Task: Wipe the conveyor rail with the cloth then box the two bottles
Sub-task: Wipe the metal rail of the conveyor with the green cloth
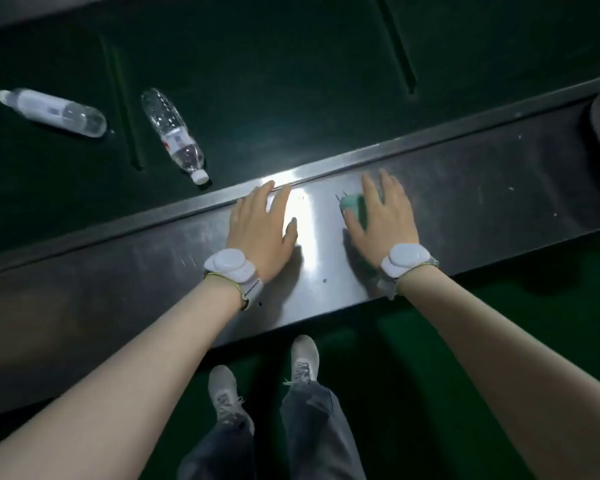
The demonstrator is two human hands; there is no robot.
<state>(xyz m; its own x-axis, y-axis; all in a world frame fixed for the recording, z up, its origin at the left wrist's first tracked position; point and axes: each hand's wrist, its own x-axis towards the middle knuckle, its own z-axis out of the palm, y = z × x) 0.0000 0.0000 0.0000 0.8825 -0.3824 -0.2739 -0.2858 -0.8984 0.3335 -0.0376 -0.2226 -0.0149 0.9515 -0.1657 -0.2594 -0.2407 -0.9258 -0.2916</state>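
1. Two clear plastic bottles lie on their sides on the dark green belt (291, 98), beyond the rail (465, 188). The left bottle (54, 112) lies well back from the rail, its white cap pointing left; a pale label wraps its middle.
2. The right bottle (174, 135) lies slantwise with its white cap nearly at the rail's far edge; it has a ribbed body and a white label with red marks.
3. The rail is one long band of brushed steel, scuffed, with a bright glare between the hands.
4. The left hand (262, 225) lies flat on the rail, fingers (278, 199) released and spread, grasping nothing.
5. The one cloth (353, 207), a small teal wad, sits on the rail, pressed under the right hand (383, 216), whose fingers are stretched over it, not clenched.
6. Each wrist bears a white band: two in all.
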